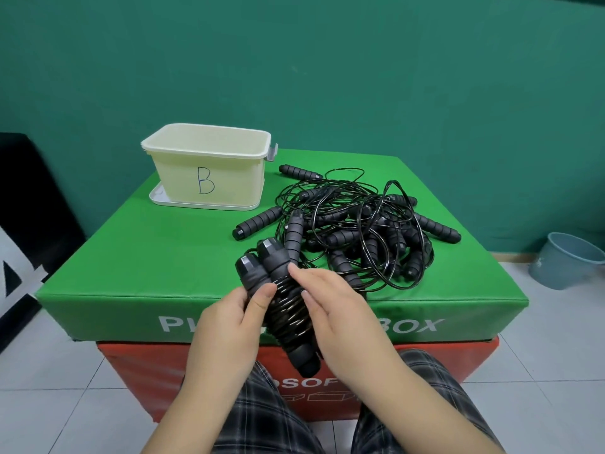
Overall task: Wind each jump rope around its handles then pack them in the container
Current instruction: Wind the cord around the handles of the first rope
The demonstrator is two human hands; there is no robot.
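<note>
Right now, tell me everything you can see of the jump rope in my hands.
The jump rope has two black, foam-looking handles side by side, faceted caps pointing up and away, with thin black cord coiled tightly round their middle. It is tilted above the box's near edge. The left hand grips it; the right hand's fingers rest on the coils.

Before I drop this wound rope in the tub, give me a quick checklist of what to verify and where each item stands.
1. Cord wound round both handles: ok, coils wrap the wound rope at its middle.
2. Loose end tucked: cannot tell, the right hand covers that side.
3. Firm hold: ok, the left hand grips the handles, thumb across them.
4. Container open: ok, no lid on it, standing upright on the green box.
5. Room inside: cannot tell, its bottom is out of view.
6. Free of the rope pile: cannot tell, one pile handle lies right behind the bundle.
</note>
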